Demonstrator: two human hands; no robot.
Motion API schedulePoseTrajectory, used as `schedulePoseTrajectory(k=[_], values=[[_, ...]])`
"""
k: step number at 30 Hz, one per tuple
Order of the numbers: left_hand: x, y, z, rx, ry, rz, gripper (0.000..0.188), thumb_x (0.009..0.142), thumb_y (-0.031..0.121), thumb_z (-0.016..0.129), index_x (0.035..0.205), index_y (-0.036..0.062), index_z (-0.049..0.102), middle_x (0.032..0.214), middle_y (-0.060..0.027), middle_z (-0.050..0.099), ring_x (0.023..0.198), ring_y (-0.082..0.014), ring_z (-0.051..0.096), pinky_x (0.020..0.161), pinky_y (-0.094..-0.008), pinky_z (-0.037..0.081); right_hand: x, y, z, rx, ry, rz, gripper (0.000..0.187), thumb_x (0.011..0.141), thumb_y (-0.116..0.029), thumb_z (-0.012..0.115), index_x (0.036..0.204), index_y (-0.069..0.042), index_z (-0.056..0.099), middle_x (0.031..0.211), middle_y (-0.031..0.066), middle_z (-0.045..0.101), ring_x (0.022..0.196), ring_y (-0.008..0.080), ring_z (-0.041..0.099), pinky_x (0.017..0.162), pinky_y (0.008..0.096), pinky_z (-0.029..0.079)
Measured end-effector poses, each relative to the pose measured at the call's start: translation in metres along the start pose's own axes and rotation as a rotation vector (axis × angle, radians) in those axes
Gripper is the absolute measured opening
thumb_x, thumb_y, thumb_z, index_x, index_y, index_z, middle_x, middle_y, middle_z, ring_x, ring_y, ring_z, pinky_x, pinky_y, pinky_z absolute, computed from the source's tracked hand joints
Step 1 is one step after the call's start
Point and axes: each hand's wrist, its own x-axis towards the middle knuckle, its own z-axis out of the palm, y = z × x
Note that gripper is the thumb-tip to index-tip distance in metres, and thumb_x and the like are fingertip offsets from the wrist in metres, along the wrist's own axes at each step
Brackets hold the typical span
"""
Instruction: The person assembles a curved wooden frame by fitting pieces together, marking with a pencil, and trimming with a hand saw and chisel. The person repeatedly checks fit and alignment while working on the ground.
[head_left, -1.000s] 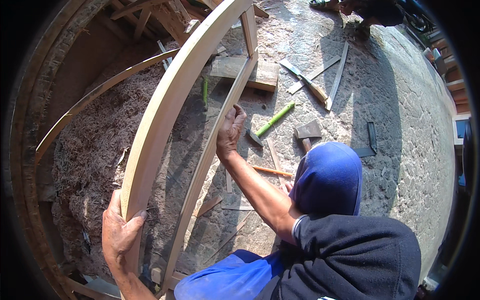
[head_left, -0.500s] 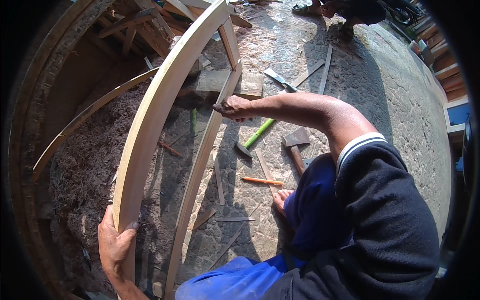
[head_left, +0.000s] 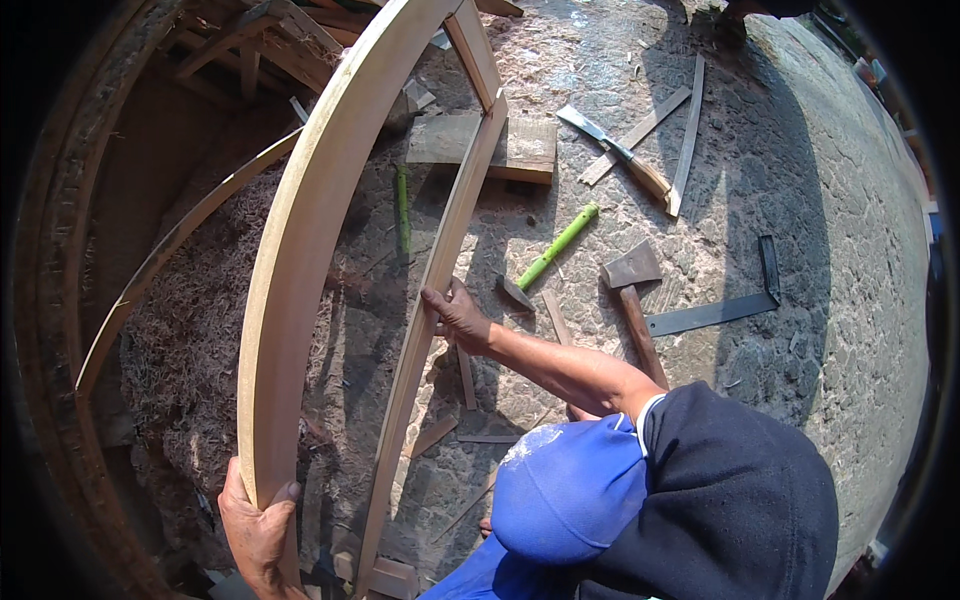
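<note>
A wooden frame stands tilted in front of me, with a broad curved plank (head_left: 300, 240) on its left and a thinner straight rail (head_left: 440, 250) on its right. A short crosspiece (head_left: 473, 52) joins them at the far end. Low on the curved plank, my left hand (head_left: 258, 525) is closed round its near part, thumb on the inner face. Partway along the rail, my right hand (head_left: 460, 318) grips it, thumb on top and fingers curled at its side.
Right of the frame lie a green-handled hammer (head_left: 556, 248), a hatchet (head_left: 634, 268), a chisel (head_left: 620, 150) and a metal square (head_left: 715, 314). A wood block (head_left: 530, 150) sits beneath the rail. Shavings (head_left: 200, 350) heap at left beside a thin curved strip (head_left: 180, 235). Another person's foot shows at the top.
My right hand has moved nearer to me down the rail. My blue-clad knee shows higher and the view has shifted. The metal square now shows fully; the orange pencil is out of sight.
</note>
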Motion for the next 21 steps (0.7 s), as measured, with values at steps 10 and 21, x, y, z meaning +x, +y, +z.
schedulePoseTrajectory(k=[10, 21], values=[[-0.017, 0.010, 0.001, 0.198, 0.022, -0.035, 0.036, 0.075, 0.005, 0.075, 0.109, 0.0001, 0.063, 0.089, -0.0032, 0.068, 0.079, -0.0118, 0.060, 0.076, -0.0295, 0.051, -0.002, -0.004, 0.001, -0.119, -0.019, -0.018, 0.108, 0.080, -0.072, 0.075, 0.147, 0.000, 0.028, 0.139, 0.0170, 0.045, 0.133, 0.0310, 0.051, 0.102, 0.0551, 0.056], [-0.012, 0.001, 0.005, 0.200, 0.026, -0.026, 0.039, 0.077, 0.009, 0.079, 0.110, -0.0003, 0.061, 0.085, -0.0039, 0.067, 0.076, -0.0113, 0.060, 0.073, -0.0296, 0.052, 0.003, 0.002, -0.002, -0.134, -0.002, 0.001, 0.095, 0.088, -0.069, 0.067, 0.146, -0.005, 0.029, 0.128, 0.0112, 0.046, 0.126, 0.0279, 0.051, 0.104, 0.0612, 0.051]])
